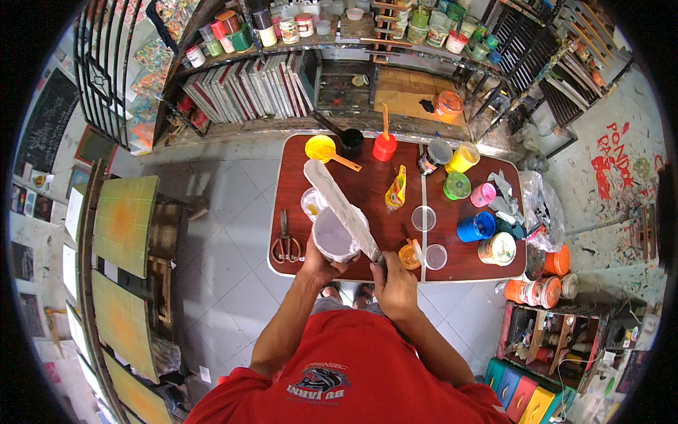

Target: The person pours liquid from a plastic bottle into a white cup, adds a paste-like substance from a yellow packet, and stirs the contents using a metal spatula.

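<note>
My left hand (319, 266) is closed around a white tub (335, 234) of pale lilac-grey paint, tilted above the near edge of the table. In my right hand (395, 288) is the handle of a long flat paint stirrer (340, 201), thickly coated in whitish paint. The stirrer slants up and left over the tub's mouth; whether it touches the rim I cannot tell. Partly hidden behind the tub stands a small white container (308, 203) with some yellow inside. Scissors (285, 244) lie left of my left hand. A small orange cup (408, 257) stands close to my right hand.
On the red-brown table (300, 169) stand a yellow bowl (320, 146), a red cup (384, 148), a yellow pouch (396, 189), a blue tub (475, 227) and several other paint pots. Shelves of jars and framed screens (247, 88) line the back. Boards on a rack (126, 219) stand left.
</note>
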`<action>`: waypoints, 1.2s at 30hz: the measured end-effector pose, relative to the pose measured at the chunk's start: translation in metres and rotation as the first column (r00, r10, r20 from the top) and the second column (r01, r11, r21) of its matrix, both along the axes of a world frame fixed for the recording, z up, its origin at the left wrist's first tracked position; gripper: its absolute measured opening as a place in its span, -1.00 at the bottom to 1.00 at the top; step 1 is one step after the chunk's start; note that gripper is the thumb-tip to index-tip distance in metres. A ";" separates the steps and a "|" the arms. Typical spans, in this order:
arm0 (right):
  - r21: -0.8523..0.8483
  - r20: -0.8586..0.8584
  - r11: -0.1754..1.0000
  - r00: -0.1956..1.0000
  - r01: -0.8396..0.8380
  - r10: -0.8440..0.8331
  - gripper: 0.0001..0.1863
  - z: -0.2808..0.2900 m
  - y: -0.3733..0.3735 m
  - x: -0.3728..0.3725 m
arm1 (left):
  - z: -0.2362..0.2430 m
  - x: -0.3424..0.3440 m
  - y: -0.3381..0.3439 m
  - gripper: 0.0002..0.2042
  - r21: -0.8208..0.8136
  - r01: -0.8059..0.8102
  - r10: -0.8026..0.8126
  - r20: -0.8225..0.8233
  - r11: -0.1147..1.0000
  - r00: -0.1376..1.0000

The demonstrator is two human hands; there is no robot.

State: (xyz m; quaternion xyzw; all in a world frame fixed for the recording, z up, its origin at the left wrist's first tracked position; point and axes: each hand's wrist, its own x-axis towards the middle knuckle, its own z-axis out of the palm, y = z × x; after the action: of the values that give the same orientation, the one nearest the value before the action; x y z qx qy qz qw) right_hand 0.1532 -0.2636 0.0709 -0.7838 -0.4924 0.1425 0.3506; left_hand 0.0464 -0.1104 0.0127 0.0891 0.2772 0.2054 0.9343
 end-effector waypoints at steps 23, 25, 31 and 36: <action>-0.484 0.156 0.866 0.962 -0.124 0.225 -0.64 0.051 -0.094 0.055 | -0.033 -0.032 0.040 -0.33 0.069 0.118 -0.113 -0.076 0.991 0.991; -0.486 0.167 0.866 0.960 -0.118 0.224 -0.64 0.056 -0.101 0.059 | -0.037 -0.031 0.039 -0.32 0.036 0.116 -0.115 -0.038 0.993 0.993; -0.429 0.236 0.902 0.957 -0.054 0.169 -0.68 0.073 -0.113 0.058 | -0.036 -0.029 0.034 -0.32 -0.097 0.082 -0.078 0.045 0.992 0.996; -0.339 0.145 0.940 0.984 -0.046 0.101 -0.68 0.061 -0.104 0.041 | -0.009 -0.014 0.028 -0.41 -0.217 -0.126 0.129 -0.001 0.968 0.992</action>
State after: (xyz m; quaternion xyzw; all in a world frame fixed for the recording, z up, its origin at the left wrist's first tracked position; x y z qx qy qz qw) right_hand 0.1944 -0.3676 0.1320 -0.8218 -0.5165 0.1735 0.1664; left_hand 0.0322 -0.0824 0.0038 -0.0328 0.2972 0.2341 0.9251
